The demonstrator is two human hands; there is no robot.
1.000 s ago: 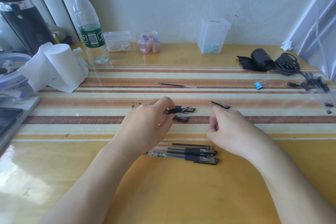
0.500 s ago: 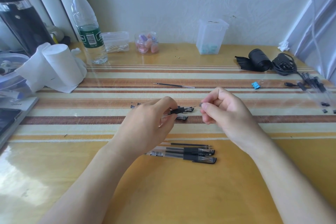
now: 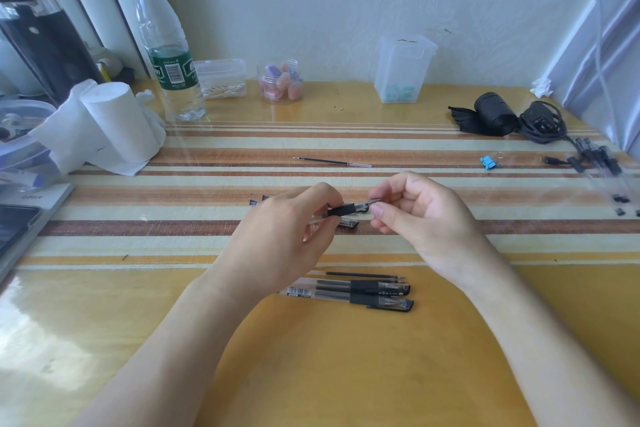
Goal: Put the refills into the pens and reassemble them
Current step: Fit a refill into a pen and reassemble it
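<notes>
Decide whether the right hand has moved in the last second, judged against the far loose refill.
Yes. The right hand has shifted left: its fingertips, earlier right of the far loose refill, now sit below its end, at the pen the left hand holds.

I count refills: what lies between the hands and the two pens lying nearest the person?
One loose black refill, beside the pens, in the head view.

Grey box (image 3: 45,198) perhaps reads "Office".

open: tabletop (image 3: 329,374) near front edge | obstacles: capped pens (image 3: 363,293) centre, refill (image 3: 332,161) beyond, tissue roll (image 3: 114,121) left
</notes>
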